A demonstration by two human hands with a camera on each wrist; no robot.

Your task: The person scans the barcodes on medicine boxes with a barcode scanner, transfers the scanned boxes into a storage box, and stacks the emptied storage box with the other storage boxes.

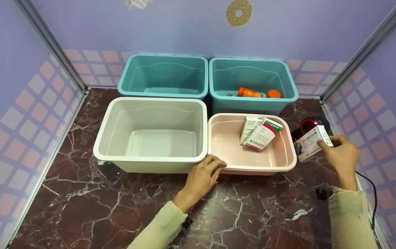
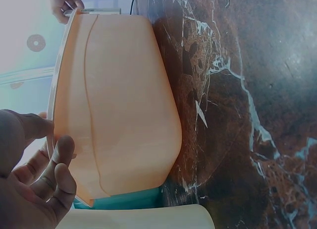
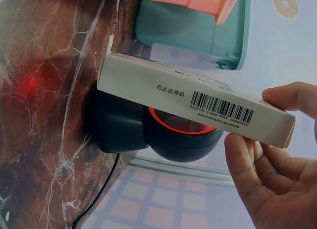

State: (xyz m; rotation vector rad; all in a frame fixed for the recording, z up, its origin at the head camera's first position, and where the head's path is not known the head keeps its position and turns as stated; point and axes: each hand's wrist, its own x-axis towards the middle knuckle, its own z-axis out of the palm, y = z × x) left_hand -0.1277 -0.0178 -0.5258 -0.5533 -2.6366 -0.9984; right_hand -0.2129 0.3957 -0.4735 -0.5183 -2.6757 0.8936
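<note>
My left hand (image 1: pixel 203 174) pinches the near left corner of the pink bin's rim (image 1: pixel 253 168). Its curled fingers (image 2: pixel 63 152) show at that rim in the left wrist view. Over at the right, my right hand (image 1: pixel 343 155) holds a white medicine box (image 1: pixel 308 143) by one end, between thumb and fingers. The box is tilted, and its narrow side with a printed barcode (image 3: pixel 222 106) faces the right wrist camera. Just behind the box stands a black barcode scanner (image 3: pixel 183 147) with a lit red ring. Two medicine boxes (image 1: pixel 262 135) lie overlapping inside the pink bin.
A white bin (image 1: pixel 149 159) stands left of the pink one. Two teal bins (image 1: pixel 163 94) line the back wall; the right one holds orange bottles (image 1: pixel 250 92). The scanner's black cable (image 1: pixel 372 186) runs along the right side of the marbled table (image 1: pixel 115 214).
</note>
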